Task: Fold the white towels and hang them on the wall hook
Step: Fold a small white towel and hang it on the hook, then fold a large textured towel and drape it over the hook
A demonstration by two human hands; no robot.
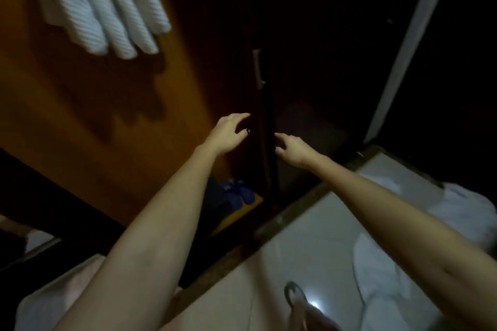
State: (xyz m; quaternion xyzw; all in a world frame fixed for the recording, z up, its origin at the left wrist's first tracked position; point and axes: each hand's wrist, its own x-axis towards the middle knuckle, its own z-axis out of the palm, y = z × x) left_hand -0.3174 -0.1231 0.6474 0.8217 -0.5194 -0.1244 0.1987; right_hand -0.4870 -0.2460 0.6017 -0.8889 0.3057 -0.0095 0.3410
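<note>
both arms are reaching forward in a dim room. left hand (230,131) is hovering in front of the edge of a dark door (309,48), fingers loosely bent and spread, gripping nothing. right hand (291,146) is hanging just beside it with a narrow gap between them, fingers loosely curled, nothing in it (dark there, fingertips hard to make out). white towels (99,5) are hanging high on the orange wall (67,115), well apart from both hands, casting a shadow below. a metal handle (257,68) is sitting on the door above the hands. blue slippers (239,193) are lying on the floor beside the left forearm. crumpled white cloth (457,212) is lying on the pale counter (309,236) under the right forearm.
</note>
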